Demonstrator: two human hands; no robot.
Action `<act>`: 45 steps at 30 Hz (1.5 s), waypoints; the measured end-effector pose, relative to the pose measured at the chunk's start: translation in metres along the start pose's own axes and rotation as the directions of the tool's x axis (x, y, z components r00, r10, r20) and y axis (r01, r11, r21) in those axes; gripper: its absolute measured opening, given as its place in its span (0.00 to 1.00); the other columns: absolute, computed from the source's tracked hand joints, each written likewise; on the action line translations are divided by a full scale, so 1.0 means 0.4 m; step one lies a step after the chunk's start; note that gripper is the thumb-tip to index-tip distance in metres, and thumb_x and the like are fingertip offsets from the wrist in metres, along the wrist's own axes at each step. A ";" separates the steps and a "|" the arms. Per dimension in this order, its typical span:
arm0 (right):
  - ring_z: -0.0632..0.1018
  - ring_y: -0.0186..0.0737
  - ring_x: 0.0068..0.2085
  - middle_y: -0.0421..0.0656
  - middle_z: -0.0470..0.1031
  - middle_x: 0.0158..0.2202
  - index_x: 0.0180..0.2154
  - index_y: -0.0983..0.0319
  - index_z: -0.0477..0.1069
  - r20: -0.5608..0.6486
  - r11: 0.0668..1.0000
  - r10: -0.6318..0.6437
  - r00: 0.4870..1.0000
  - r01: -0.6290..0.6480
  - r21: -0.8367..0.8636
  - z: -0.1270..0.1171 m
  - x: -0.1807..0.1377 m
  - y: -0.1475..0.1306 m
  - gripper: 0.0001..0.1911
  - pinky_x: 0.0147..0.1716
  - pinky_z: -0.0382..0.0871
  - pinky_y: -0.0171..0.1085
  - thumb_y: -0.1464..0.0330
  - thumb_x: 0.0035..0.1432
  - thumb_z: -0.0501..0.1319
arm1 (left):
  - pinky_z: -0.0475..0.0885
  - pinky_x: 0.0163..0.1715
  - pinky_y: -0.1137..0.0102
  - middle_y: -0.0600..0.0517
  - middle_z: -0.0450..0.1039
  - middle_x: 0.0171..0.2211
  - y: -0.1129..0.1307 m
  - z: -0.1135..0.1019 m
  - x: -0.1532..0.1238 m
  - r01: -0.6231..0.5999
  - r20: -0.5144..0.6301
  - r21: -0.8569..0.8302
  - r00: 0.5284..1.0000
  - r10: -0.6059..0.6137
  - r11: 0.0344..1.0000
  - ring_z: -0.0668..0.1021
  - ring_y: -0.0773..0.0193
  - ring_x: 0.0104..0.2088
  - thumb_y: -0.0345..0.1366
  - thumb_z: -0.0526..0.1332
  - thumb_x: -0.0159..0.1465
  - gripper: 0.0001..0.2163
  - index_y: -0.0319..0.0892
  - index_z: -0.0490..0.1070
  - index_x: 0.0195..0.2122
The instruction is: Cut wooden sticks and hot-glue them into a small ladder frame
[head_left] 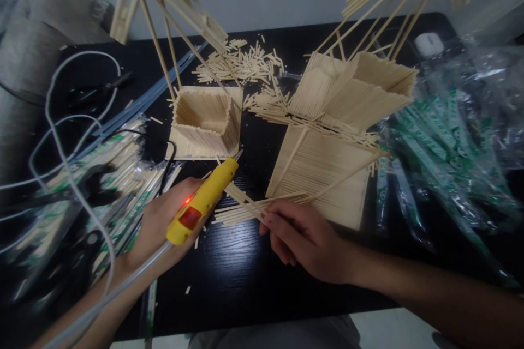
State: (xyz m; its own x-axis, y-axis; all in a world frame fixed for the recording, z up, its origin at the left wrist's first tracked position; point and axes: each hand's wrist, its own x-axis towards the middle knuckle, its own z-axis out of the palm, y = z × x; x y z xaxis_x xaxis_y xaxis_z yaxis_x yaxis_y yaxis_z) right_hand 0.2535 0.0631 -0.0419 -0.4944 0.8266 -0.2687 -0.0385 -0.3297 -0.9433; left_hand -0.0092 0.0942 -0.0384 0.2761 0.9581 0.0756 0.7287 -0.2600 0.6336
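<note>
My left hand [176,212] is closed around a yellow hot glue gun [216,180], which has a lit red light and a pale cord. Its metal tip points up and away, towards a small square box of wooden sticks [204,136] on a stick base. Thin wooden sticks [243,199] are pinched in my right hand [303,237], their far ends near the glue gun. More loose sticks [233,214] lie just beyond my right fingers. A flat panel of sticks [323,169] lies past my right hand, with single sticks across it.
Behind stand a larger stick box [360,90] and tall stick frames [164,16]. Short stick offcuts [245,62] are heaped between them. Packaged sticks [126,163] and a looping white cable [53,120] lie left; clear plastic wrappers [446,136] cover the right.
</note>
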 end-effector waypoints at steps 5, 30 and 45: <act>0.67 0.28 0.19 0.33 0.66 0.18 0.36 0.62 0.70 0.027 1.000 -0.013 1.000 0.012 0.006 -0.002 0.002 0.001 0.16 0.21 0.60 0.28 0.61 0.76 0.54 | 0.69 0.30 0.68 0.52 0.79 0.34 -0.021 -0.012 -0.005 -0.026 0.053 0.013 0.998 0.026 1.000 0.78 0.60 0.29 0.39 0.64 0.68 0.03 0.50 0.75 0.42; 0.66 0.29 0.20 0.33 0.65 0.18 0.36 0.62 0.70 0.039 1.000 0.000 0.999 0.001 -0.029 0.002 -0.002 0.002 0.16 0.21 0.60 0.29 0.60 0.76 0.53 | 0.74 0.28 0.73 0.55 0.76 0.29 0.003 -0.019 0.007 0.377 0.025 -0.572 0.896 -0.443 0.729 0.75 0.67 0.27 0.48 0.74 0.60 0.16 0.43 0.78 0.40; 0.67 0.30 0.20 0.33 0.65 0.18 0.36 0.61 0.70 0.003 1.000 0.016 1.000 -0.016 -0.002 0.003 -0.002 0.003 0.18 0.20 0.60 0.29 0.57 0.76 0.54 | 0.73 0.24 0.71 0.55 0.73 0.25 0.010 -0.003 0.001 0.342 0.132 -0.568 0.935 -0.328 0.749 0.74 0.66 0.23 0.47 0.70 0.65 0.13 0.44 0.77 0.41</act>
State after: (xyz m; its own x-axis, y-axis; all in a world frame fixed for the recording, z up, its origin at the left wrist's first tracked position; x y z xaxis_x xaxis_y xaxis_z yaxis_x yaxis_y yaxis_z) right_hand 0.2528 0.0616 -0.0427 -0.4974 0.8199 -0.2835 -0.0291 -0.3423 -0.9391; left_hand -0.0070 0.0939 -0.0350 0.1018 0.9658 -0.2383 0.2841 0.2014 0.9374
